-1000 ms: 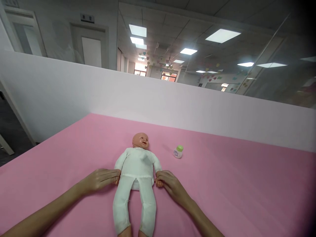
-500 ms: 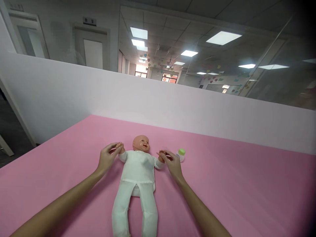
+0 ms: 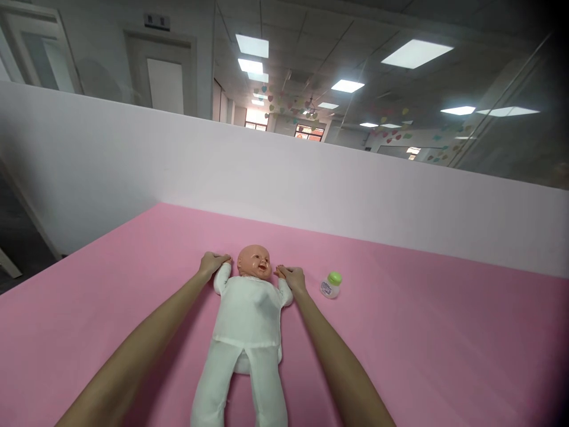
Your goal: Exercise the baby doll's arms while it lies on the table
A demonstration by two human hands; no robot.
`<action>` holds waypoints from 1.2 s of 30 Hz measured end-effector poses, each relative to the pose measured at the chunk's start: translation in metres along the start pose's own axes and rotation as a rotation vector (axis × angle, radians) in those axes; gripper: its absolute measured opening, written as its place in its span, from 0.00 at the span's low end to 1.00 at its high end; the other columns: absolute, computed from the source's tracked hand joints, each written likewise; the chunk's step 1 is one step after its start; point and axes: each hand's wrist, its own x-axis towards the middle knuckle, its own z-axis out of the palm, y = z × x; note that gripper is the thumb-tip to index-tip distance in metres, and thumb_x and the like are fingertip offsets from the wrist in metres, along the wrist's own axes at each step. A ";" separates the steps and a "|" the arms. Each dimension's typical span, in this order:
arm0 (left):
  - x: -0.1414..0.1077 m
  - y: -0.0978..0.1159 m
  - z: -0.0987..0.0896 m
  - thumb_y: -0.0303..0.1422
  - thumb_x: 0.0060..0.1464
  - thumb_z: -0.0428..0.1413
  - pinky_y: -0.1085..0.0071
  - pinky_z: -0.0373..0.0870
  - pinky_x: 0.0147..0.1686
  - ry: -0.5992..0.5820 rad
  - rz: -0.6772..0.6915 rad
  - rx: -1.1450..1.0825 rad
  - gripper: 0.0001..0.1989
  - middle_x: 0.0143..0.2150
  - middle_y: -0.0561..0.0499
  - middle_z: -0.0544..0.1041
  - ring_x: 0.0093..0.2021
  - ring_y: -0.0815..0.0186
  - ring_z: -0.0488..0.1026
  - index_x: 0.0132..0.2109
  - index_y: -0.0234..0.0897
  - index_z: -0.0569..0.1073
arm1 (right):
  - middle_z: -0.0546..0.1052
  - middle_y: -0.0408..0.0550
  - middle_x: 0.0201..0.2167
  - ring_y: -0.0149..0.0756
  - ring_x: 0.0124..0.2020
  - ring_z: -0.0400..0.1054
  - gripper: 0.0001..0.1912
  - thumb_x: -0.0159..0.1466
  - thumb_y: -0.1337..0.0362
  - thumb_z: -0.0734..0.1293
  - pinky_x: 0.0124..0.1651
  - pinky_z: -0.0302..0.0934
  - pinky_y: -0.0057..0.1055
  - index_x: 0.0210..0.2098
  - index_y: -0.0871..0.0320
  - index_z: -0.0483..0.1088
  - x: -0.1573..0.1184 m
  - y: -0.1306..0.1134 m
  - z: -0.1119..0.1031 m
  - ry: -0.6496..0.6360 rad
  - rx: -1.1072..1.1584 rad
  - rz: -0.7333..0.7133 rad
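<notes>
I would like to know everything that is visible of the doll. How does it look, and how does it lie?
The doll lies on its back on the pink surface, legs slightly apart. Its bald head, shiny like plastic, is turned a little to picture right, mouth open. It wears a white, cloth-like top and trousers. Both arms are bent up beside the head; the left hand and right hand each grip one doll hand. Its feet are out of view.
</notes>
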 end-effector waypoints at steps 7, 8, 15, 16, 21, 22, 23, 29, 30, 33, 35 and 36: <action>-0.027 0.023 -0.011 0.53 0.38 0.73 0.66 0.74 0.34 -0.074 0.128 -0.231 0.27 0.36 0.41 0.84 0.34 0.57 0.79 0.34 0.32 0.83 | 0.83 0.58 0.41 0.48 0.46 0.79 0.18 0.57 0.53 0.76 0.46 0.73 0.35 0.34 0.64 0.82 -0.016 -0.021 -0.012 -0.073 0.061 -0.062; -0.036 0.028 -0.017 0.54 0.39 0.72 0.65 0.76 0.37 -0.076 0.184 -0.262 0.29 0.40 0.40 0.84 0.38 0.56 0.80 0.38 0.32 0.84 | 0.83 0.57 0.44 0.49 0.49 0.78 0.21 0.56 0.50 0.76 0.50 0.73 0.37 0.37 0.64 0.82 -0.022 -0.027 -0.019 -0.091 0.077 -0.118; -0.106 0.038 -0.071 0.49 0.50 0.70 0.57 0.79 0.52 -0.126 0.490 -0.119 0.23 0.49 0.43 0.84 0.50 0.50 0.81 0.47 0.38 0.84 | 0.82 0.56 0.48 0.49 0.52 0.77 0.24 0.57 0.46 0.76 0.57 0.70 0.41 0.42 0.60 0.81 -0.094 -0.052 -0.067 -0.206 -0.006 -0.330; -0.116 0.035 -0.078 0.49 0.52 0.69 0.58 0.80 0.52 -0.124 0.529 -0.075 0.22 0.48 0.43 0.84 0.49 0.51 0.81 0.46 0.38 0.84 | 0.82 0.56 0.48 0.49 0.51 0.77 0.23 0.58 0.46 0.75 0.56 0.71 0.41 0.42 0.60 0.81 -0.104 -0.050 -0.070 -0.212 -0.022 -0.337; -0.161 0.008 -0.098 0.43 0.62 0.63 0.64 0.81 0.47 -0.144 0.836 0.257 0.13 0.47 0.46 0.84 0.46 0.56 0.82 0.48 0.41 0.83 | 0.81 0.55 0.47 0.46 0.49 0.75 0.18 0.65 0.49 0.71 0.56 0.70 0.41 0.44 0.57 0.79 -0.149 -0.023 -0.088 -0.286 -0.185 -0.467; -0.168 0.000 -0.100 0.39 0.65 0.61 0.65 0.80 0.47 -0.171 0.937 0.313 0.11 0.48 0.46 0.84 0.47 0.57 0.82 0.50 0.42 0.82 | 0.80 0.54 0.48 0.46 0.50 0.74 0.16 0.68 0.51 0.69 0.57 0.69 0.41 0.44 0.56 0.79 -0.155 -0.016 -0.090 -0.324 -0.250 -0.525; -0.173 -0.007 -0.101 0.36 0.67 0.59 0.66 0.80 0.48 -0.203 1.054 0.362 0.10 0.48 0.46 0.84 0.47 0.59 0.82 0.52 0.42 0.81 | 0.80 0.54 0.48 0.45 0.51 0.74 0.15 0.70 0.52 0.66 0.58 0.68 0.41 0.45 0.55 0.79 -0.162 -0.010 -0.093 -0.374 -0.315 -0.585; -0.181 -0.040 -0.104 0.21 0.65 0.56 0.63 0.79 0.54 -0.353 1.608 0.630 0.24 0.57 0.40 0.80 0.58 0.56 0.78 0.66 0.41 0.71 | 0.78 0.49 0.39 0.41 0.46 0.73 0.20 0.78 0.60 0.54 0.56 0.66 0.41 0.39 0.52 0.76 -0.189 0.014 -0.095 -0.555 -0.465 -0.773; -0.181 -0.042 -0.104 0.21 0.65 0.56 0.63 0.79 0.54 -0.349 1.626 0.644 0.25 0.57 0.39 0.80 0.59 0.56 0.78 0.66 0.41 0.70 | 0.79 0.49 0.39 0.41 0.45 0.73 0.20 0.78 0.59 0.54 0.56 0.66 0.41 0.39 0.51 0.76 -0.190 0.017 -0.095 -0.545 -0.465 -0.777; -0.182 -0.041 -0.103 0.23 0.66 0.56 0.63 0.80 0.53 -0.332 1.555 0.591 0.23 0.55 0.42 0.82 0.56 0.57 0.80 0.65 0.42 0.72 | 0.80 0.50 0.45 0.43 0.51 0.73 0.18 0.77 0.58 0.57 0.59 0.66 0.42 0.44 0.50 0.78 -0.187 0.020 -0.094 -0.494 -0.434 -0.781; -0.182 -0.033 -0.097 0.26 0.68 0.55 0.63 0.80 0.52 -0.308 1.382 0.480 0.17 0.51 0.44 0.83 0.51 0.59 0.82 0.59 0.43 0.76 | 0.80 0.50 0.48 0.44 0.54 0.72 0.14 0.75 0.56 0.61 0.60 0.66 0.42 0.46 0.51 0.79 -0.178 0.017 -0.091 -0.395 -0.371 -0.736; -0.180 -0.026 -0.092 0.28 0.68 0.55 0.63 0.80 0.51 -0.259 1.260 0.405 0.13 0.49 0.45 0.83 0.49 0.59 0.82 0.56 0.43 0.78 | 0.80 0.50 0.49 0.45 0.54 0.73 0.14 0.73 0.54 0.64 0.60 0.67 0.42 0.46 0.52 0.79 -0.170 0.012 -0.088 -0.326 -0.319 -0.687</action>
